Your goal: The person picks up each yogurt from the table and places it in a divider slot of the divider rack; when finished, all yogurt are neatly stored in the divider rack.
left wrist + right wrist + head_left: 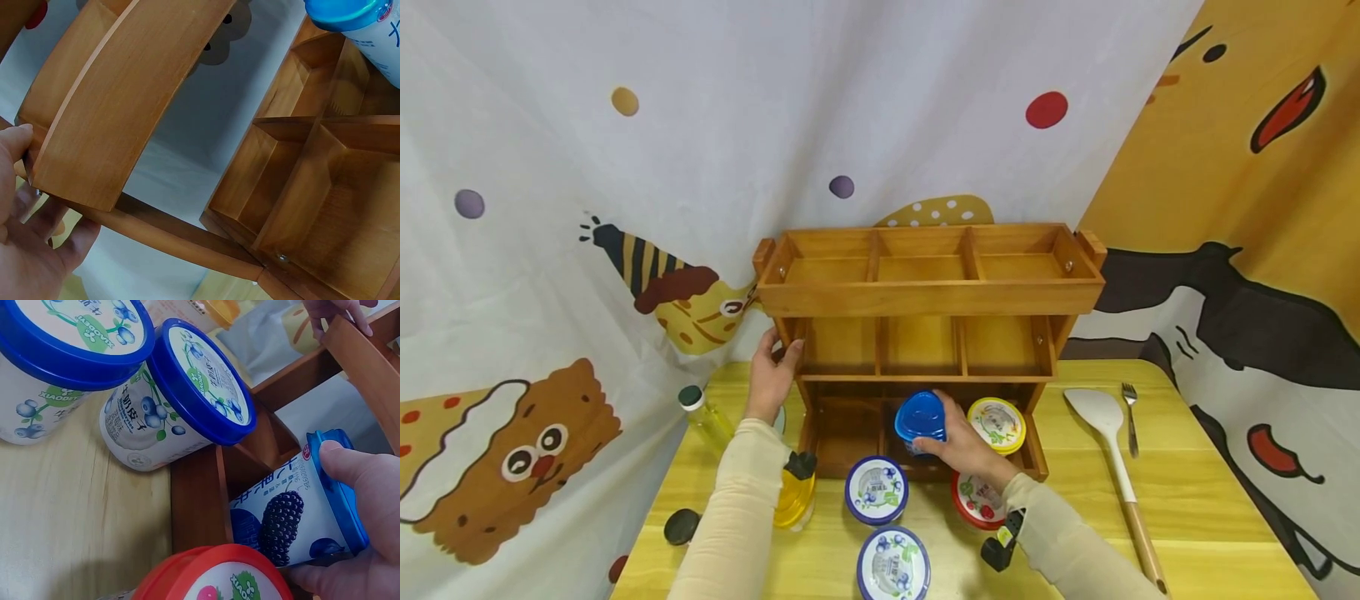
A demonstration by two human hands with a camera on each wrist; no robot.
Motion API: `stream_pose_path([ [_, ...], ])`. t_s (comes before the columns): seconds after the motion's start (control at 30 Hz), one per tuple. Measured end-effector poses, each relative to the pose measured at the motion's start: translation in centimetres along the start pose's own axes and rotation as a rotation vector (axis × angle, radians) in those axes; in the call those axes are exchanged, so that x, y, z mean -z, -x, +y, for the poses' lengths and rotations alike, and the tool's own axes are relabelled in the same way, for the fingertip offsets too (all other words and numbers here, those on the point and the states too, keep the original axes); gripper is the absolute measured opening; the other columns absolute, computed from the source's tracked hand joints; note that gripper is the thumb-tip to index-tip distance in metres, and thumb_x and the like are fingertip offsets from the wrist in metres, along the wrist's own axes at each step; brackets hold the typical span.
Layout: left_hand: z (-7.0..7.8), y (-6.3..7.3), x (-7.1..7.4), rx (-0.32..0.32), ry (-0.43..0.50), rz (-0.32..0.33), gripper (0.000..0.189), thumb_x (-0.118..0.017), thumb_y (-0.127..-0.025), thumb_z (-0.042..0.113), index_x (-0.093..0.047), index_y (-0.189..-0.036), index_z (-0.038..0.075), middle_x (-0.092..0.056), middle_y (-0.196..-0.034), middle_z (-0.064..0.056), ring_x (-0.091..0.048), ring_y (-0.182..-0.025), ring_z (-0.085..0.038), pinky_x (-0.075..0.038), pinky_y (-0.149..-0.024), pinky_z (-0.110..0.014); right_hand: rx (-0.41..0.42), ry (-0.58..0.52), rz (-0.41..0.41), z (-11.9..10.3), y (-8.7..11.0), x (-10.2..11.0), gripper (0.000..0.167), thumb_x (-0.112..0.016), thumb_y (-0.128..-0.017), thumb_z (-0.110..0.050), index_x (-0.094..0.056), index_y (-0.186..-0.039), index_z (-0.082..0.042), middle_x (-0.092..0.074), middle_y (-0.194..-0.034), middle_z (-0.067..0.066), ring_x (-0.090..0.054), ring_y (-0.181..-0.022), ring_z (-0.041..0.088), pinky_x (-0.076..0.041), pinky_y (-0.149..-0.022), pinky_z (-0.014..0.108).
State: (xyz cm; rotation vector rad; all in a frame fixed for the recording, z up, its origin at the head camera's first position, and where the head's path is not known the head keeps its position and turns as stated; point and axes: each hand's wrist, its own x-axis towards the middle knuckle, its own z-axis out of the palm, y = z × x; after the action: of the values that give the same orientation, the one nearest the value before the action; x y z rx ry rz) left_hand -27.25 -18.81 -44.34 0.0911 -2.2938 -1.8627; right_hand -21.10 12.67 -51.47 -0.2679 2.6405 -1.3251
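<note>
The right hand is clamped on the lid of a blue tub, with the thumb on one side and the fingers opposite. The tub lies directly left of this palm and slightly forward of it. Its long axis runs from lid to base and is close to upright, lid uppermost. The base points down into the middle compartment of the bottom tray, behind the front wall; contact with the floor is hidden. The controlling relation is this axis against the compartment walls.

The right hand is the nearer one. Just to its right, a yellow-lidded tub sits in the same tray. Below the right wrist, toward the body, a red-lidded tub stands outside the front wall. Two dark-blue-lidded tubs stand left of the hand, toward the body. Farther left, forward and higher, the left hand is clamped on the left end of the wooden rack. Well to the right lies a spatula
</note>
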Motion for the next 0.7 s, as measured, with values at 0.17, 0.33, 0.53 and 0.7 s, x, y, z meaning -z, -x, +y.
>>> stream_pose_path([
  [0.17, 0.0, 0.0, 0.0, -0.001, -0.005, 0.0, 0.049, -0.056, -0.101, 0.032, -0.042, -0.146, 0.017, -0.043, -0.15, -0.009, -0.05, -0.132, -0.031, -0.047, -0.102, -0.05, 0.013, 0.001, -0.011, 0.0, -0.2, -0.5, 0.092, -0.074, -0.089, -0.032, -0.016, -0.155, -0.006, -0.033, -0.149, 0.028, -0.04, -0.136, 0.045, -0.033, -0.111, 0.062],
  [0.33, -0.2, 0.0, 0.1, 0.004, -0.01, -0.003, 0.051, -0.056, -0.101, 0.033, -0.041, -0.147, 0.018, -0.041, -0.152, -0.008, -0.049, -0.133, -0.032, -0.047, -0.103, -0.05, 0.009, 0.009, -0.028, 0.2, -0.4, -0.9, 0.09, -0.071, -0.091, -0.032, -0.014, -0.155, -0.003, -0.033, -0.147, 0.031, -0.04, -0.134, 0.046, -0.033, -0.111, 0.062],
  [0.53, -0.2, 0.0, 0.1, 0.007, -0.006, -0.003, 0.051, -0.057, -0.101, 0.034, -0.042, -0.147, 0.018, -0.041, -0.152, -0.009, -0.049, -0.133, -0.032, -0.046, -0.103, -0.05, 0.011, 0.04, -0.034, 0.6, -0.4, -1.1, 0.086, -0.068, -0.093, -0.031, -0.015, -0.154, 0.0, -0.034, -0.144, 0.033, -0.04, -0.133, 0.047, -0.034, -0.11, 0.061],
  [0.7, 0.0, 0.0, 0.1, 0.007, -0.009, -0.002, 0.05, -0.057, -0.101, 0.034, -0.042, -0.146, 0.017, -0.041, -0.152, -0.009, -0.049, -0.133, -0.032, -0.046, -0.103, -0.05, 0.014, 0.046, 0.0, 0.7, -0.5, -1.0, 0.087, -0.073, -0.09, -0.028, -0.019, -0.152, 0.001, -0.038, -0.142, 0.033, -0.043, -0.13, 0.047, -0.036, -0.109, 0.062],
])
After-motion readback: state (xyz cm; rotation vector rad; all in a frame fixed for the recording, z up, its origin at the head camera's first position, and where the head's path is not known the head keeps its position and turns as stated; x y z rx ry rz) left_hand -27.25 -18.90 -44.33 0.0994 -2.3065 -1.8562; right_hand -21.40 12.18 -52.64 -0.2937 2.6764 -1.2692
